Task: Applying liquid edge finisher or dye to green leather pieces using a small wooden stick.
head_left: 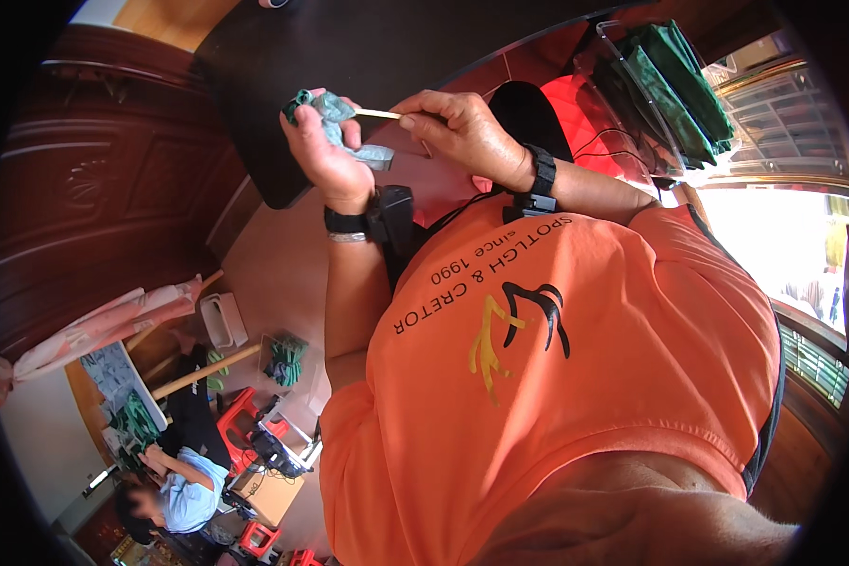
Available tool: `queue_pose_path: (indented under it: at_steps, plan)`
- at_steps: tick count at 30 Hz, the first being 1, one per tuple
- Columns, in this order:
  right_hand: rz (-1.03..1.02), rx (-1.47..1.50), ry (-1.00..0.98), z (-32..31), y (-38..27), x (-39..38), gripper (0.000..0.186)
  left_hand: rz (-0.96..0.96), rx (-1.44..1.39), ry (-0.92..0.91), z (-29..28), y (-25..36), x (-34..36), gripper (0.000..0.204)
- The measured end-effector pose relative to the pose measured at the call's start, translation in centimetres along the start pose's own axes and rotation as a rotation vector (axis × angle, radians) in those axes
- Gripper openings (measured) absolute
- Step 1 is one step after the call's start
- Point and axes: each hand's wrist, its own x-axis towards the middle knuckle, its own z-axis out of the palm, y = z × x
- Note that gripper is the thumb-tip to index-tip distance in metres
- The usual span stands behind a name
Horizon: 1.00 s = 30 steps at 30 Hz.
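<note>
Over the near edge of the dark table, my left hand [325, 160] is closed round a bunched green cloth [335, 111]. A paler grey-green end of it hangs below the fingers. To its right, my right hand [464, 130] pinches a thin light-coloured stick [377, 113] between thumb and fingers. The stick's far tip reaches the cloth at my left hand; whether it goes inside the cloth is hidden. Both wrists wear black bands, and a dark box-like device [390, 215] sits at my left wrist.
A dark table [349, 47] lies beyond my hands. At the right stands a clear bin [646, 104] with folded green cloth. Carved dark wood [94, 170] rises at left. Lower left, another person [193, 486] handles green cloth near red stools [241, 429].
</note>
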Motion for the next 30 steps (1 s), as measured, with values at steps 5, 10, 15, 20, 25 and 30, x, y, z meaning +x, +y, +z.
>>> queue_pose_path:
  at_steps: [5,10,15,20,25,30]
  plan:
    - [-0.131,-0.135,-0.049,-1.5,-0.2,-0.1,0.017,-0.023,-0.153,-0.03,-2.9,0.7,0.9,0.029]
    - [-0.024,-0.03,-0.052,-3.3,-0.8,-0.5,0.016,-0.051,-0.306,-0.135,-5.0,1.0,1.7,0.032]
    - [-0.113,-0.017,-0.077,-2.3,-0.6,-0.2,0.017,-0.042,-0.336,-0.279,-4.4,0.7,1.7,0.032]
    - [-0.039,-0.11,-0.161,-2.6,-0.8,-0.4,0.018,-0.071,-0.254,-0.293,-4.1,1.3,1.4,0.028]
    - [0.0,0.011,-0.177,-1.8,-0.4,-0.7,0.018,-0.09,-0.09,-0.284,-2.0,2.0,0.7,0.021]
    - [0.138,0.335,-0.216,-0.9,-0.6,-0.7,0.019,-0.214,-0.051,-0.328,-0.9,0.3,-0.7,0.016]
